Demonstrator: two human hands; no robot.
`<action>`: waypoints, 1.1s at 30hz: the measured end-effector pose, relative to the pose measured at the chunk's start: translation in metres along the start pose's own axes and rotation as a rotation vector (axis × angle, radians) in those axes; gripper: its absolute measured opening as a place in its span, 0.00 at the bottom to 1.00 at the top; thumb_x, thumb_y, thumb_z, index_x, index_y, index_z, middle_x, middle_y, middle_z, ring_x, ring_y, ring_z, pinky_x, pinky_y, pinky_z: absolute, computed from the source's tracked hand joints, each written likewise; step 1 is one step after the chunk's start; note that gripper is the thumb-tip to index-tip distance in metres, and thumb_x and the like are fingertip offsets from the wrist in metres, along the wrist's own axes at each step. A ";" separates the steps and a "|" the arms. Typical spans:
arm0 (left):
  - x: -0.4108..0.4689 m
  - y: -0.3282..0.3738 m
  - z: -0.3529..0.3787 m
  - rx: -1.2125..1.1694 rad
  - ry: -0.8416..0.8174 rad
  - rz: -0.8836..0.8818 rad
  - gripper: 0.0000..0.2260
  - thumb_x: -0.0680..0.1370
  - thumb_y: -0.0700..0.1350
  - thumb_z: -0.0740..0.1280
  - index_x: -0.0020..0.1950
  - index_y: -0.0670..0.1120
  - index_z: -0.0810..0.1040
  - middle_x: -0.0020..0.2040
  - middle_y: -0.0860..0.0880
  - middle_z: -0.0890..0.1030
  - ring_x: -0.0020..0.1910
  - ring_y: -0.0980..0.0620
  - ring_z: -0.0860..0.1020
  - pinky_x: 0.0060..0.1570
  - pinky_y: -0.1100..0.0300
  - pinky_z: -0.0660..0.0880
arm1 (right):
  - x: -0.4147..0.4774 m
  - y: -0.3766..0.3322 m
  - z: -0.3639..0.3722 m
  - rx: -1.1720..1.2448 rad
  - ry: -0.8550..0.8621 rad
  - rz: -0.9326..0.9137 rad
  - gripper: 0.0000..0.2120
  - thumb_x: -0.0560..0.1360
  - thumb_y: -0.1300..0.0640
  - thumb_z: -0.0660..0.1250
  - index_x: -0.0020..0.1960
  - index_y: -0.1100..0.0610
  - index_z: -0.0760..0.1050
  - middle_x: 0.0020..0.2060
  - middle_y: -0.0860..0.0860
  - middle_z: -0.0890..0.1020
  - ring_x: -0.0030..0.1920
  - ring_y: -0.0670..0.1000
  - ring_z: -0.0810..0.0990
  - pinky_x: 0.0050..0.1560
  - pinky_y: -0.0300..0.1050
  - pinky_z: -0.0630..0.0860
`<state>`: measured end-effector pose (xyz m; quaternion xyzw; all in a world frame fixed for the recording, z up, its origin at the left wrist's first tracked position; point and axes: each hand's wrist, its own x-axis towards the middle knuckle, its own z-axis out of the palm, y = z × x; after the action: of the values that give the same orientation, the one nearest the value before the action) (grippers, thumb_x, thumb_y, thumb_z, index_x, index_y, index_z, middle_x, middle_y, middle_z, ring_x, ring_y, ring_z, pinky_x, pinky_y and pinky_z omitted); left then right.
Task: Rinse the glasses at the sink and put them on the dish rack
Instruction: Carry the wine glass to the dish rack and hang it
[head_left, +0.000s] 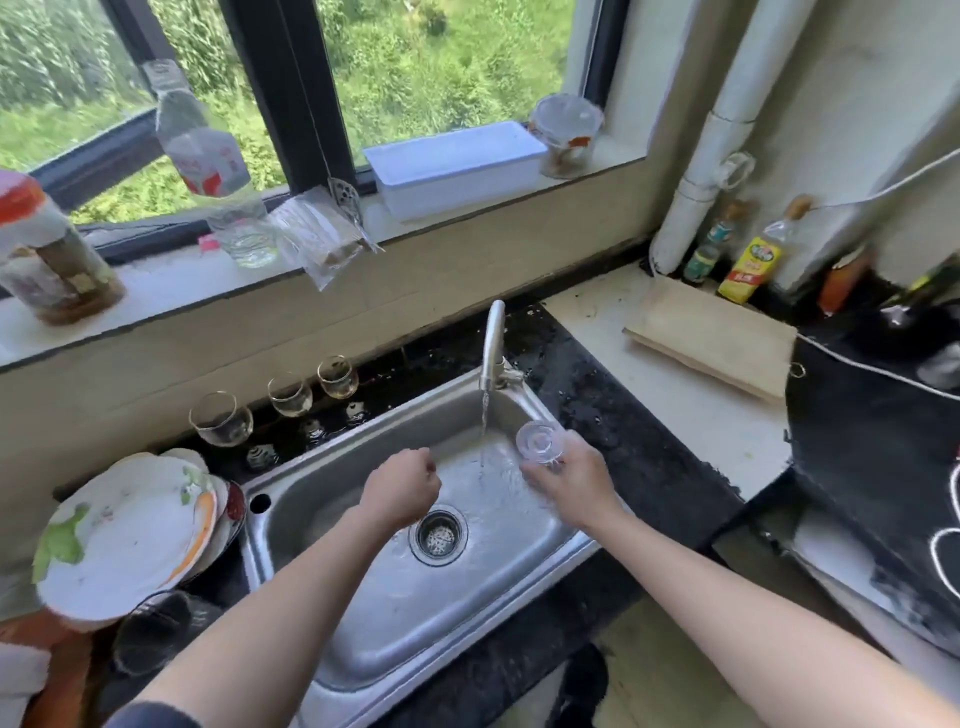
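Observation:
Water runs from the faucet (492, 343) into the steel sink (363, 597). My right hand (571, 480) grips a clear stemmed glass (540, 440) just right of the stream, its round foot turned towards me. My left hand (402, 486) hovers over the sink left of the stream, fingers curled into a fist with nothing in it. Three stemmed glasses stand on the dark counter behind the sink: one (221, 418) at the left, one (290, 395) in the middle, one (337, 376) nearest the faucet. A dark glass (156, 629) lies beside the plates at the lower left.
Stacked plates (130, 535) lean at the sink's left. A wooden cutting board (711, 338) lies on the right counter, with bottles (748, 265) behind it. On the windowsill sit a jar (47, 254), a plastic bottle (208, 166) and a white box (457, 166). The drain (439, 535) is at mid-sink.

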<state>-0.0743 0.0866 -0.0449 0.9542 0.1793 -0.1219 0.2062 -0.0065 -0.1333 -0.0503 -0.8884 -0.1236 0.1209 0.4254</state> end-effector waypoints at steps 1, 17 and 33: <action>-0.001 0.011 0.001 0.035 -0.010 0.045 0.10 0.76 0.43 0.58 0.51 0.43 0.76 0.50 0.46 0.80 0.49 0.44 0.77 0.46 0.53 0.75 | -0.008 0.001 -0.011 0.027 0.051 0.021 0.09 0.72 0.53 0.75 0.48 0.56 0.79 0.42 0.50 0.81 0.42 0.50 0.79 0.45 0.47 0.74; -0.100 0.349 0.127 0.196 -0.194 0.793 0.09 0.78 0.45 0.58 0.52 0.44 0.75 0.53 0.45 0.78 0.54 0.42 0.76 0.44 0.56 0.69 | -0.256 0.184 -0.260 0.022 0.662 0.485 0.12 0.76 0.49 0.69 0.42 0.58 0.82 0.32 0.55 0.81 0.36 0.52 0.78 0.39 0.47 0.69; -0.311 0.676 0.314 0.277 -0.391 1.254 0.10 0.78 0.45 0.57 0.55 0.46 0.75 0.55 0.45 0.77 0.52 0.42 0.76 0.50 0.53 0.73 | -0.530 0.393 -0.470 0.012 1.109 0.768 0.11 0.76 0.51 0.69 0.41 0.58 0.79 0.33 0.49 0.80 0.37 0.51 0.79 0.37 0.44 0.72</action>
<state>-0.1404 -0.7162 0.0087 0.8558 -0.4668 -0.1714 0.1424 -0.3089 -0.8846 -0.0149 -0.7976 0.4382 -0.2096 0.3577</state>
